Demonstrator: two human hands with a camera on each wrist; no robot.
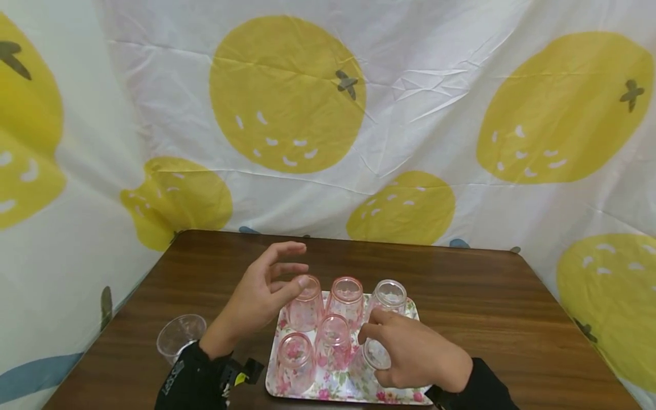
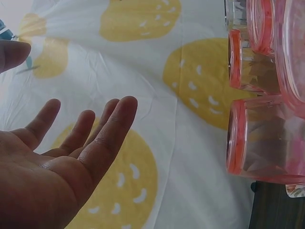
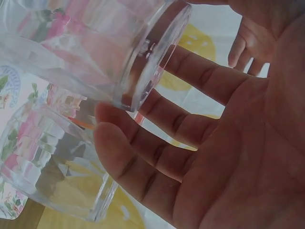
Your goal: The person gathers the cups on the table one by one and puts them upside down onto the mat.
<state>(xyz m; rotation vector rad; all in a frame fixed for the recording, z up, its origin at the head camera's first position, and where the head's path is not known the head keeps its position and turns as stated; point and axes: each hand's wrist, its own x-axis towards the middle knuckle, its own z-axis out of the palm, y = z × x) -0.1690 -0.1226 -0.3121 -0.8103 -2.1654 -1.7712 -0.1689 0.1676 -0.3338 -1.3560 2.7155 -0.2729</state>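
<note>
My right hand [image 1: 410, 347] has its fingers and thumb curled round the base end of the front-right clear glass [image 3: 81, 43], which stands upside down on a floral tray [image 1: 328, 393]. Behind it on the tray is another clear glass [image 1: 390, 293], also inverted. Pink-tinted glasses fill the left and middle: a back-left one [image 1: 303, 313], a back-middle one [image 1: 347, 293], a front-middle one [image 1: 334, 341] and a front-left one [image 1: 295, 364]. Beside the back-left glass my left hand [image 1: 266, 290] is raised with fingers spread; its palm [image 2: 43, 191] holds nothing.
A clear cup [image 1: 180, 336] stands on the brown wooden table [image 1: 461, 285], left of the tray and partly behind my left sleeve. A white cloth [image 1: 410, 114] with yellow fruit prints hangs behind the table and along its sides.
</note>
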